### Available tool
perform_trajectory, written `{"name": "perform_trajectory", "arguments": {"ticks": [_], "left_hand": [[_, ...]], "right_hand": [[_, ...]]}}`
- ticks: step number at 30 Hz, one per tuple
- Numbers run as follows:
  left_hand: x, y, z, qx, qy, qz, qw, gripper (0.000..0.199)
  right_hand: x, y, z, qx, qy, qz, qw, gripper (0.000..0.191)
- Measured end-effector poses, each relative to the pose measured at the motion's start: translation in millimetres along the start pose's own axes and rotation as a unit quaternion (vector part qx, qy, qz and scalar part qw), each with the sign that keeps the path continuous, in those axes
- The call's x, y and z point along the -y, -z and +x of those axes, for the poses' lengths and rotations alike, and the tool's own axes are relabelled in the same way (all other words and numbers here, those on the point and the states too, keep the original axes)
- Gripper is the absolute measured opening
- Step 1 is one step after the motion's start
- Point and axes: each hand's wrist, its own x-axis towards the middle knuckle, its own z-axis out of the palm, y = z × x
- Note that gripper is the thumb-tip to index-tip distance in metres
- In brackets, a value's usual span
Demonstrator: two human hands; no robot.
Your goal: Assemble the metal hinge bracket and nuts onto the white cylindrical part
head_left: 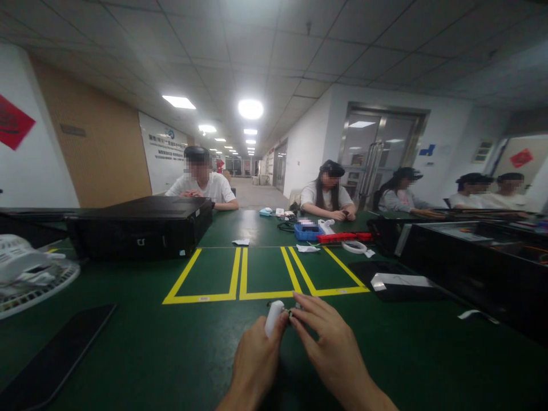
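So the left hand has a small white piece closed in its grip, thumb pressed up along it, with the top end poking out above the fist; the right hand comes in from the other side, fingers fairly straight and angled inward, tips bunched narrow around a tiny dark bit right beside the white piece; honestly can't tell if the right fingertips are pinching that bit or just touching it, it's too small and blurry; all this is happening over the green table, just on the near side of the yellow tape outlines; off to the left there's a big black case, a white round gadget and a flat black panel nearer the edge; over on the right, an open black chassis, plus a dark sheet with a white strip lying on it; further back sit a blue tray, something long and red and a tape roll; one person sits behind the black case, another past the tray.
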Motion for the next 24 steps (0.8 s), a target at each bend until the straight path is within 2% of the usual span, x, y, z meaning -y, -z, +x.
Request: {"name": "perform_trajectory", "arguments": {"ticks": [4,7,11,17,24], "left_hand": [[-1.6,1.2,-0.1,0.000,0.006,-0.006,1.000,0.059],[-1.8,0.9,-0.6,0.000,0.012,0.003,1.000,0.059],[-1.3,0.3,-1.3,-0.005,0.012,0.019,1.000,0.059],[0.7,0.1,-0.2,-0.002,0.015,0.012,1.000,0.064],[2.8,-0.2,0.6,-0.004,0.007,-0.027,1.000,0.065]], "right_hand": [[4.3,-4.5,-2.5,-0.033,0.041,-0.052,0.997,0.029],[6.2,-5.3,-2.9,-0.025,0.038,-0.068,0.997,0.029],[6.7,-3.7,-1.5,-0.018,0.026,-0.057,0.998,0.029],[4.5,-0.9,1.0,-0.033,0.045,-0.032,0.998,0.023],[3.0,-1.1,1.5,-0.023,0.071,-0.012,0.997,0.023]]}}
